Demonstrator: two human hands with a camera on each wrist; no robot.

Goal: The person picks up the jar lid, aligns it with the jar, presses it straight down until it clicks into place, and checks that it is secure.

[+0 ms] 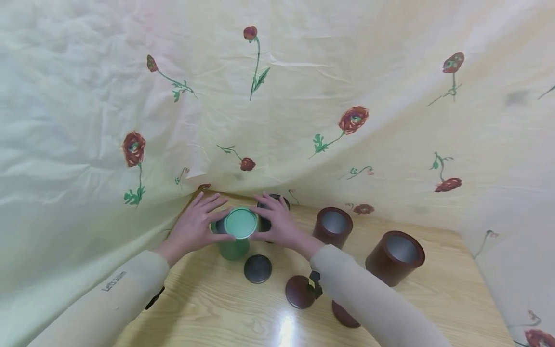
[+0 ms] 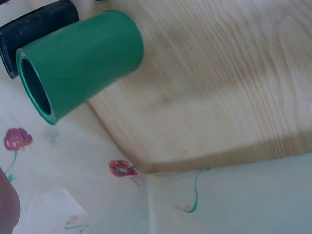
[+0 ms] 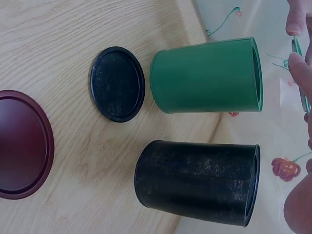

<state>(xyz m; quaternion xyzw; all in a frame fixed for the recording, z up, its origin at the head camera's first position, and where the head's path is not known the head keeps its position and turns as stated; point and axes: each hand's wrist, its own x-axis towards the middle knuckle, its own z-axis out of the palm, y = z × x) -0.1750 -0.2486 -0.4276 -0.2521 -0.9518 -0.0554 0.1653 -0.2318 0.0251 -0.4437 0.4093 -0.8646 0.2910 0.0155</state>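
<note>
A round green lid (image 1: 240, 223) is held up in the head view, its edge pinched by the left hand (image 1: 192, 225) on one side and the right hand (image 1: 279, 224) on the other. Below the lid stands an upright green canister (image 1: 234, 249), apart from it. Its open mouth shows in the left wrist view, where the canister (image 2: 92, 58) appears on its side because of the camera's tilt. Next to it is a black canister (image 3: 195, 180), partly behind the right hand in the head view. A black lid (image 1: 257, 268) lies flat in front of them.
Two open dark brown canisters (image 1: 333, 227) (image 1: 392, 258) stand to the right on the wooden table (image 1: 208, 308). Two brown lids (image 1: 299, 292) (image 1: 344, 315) lie near the right forearm, which partly covers one. Flowered cloth (image 1: 282, 120) hangs around the back and sides.
</note>
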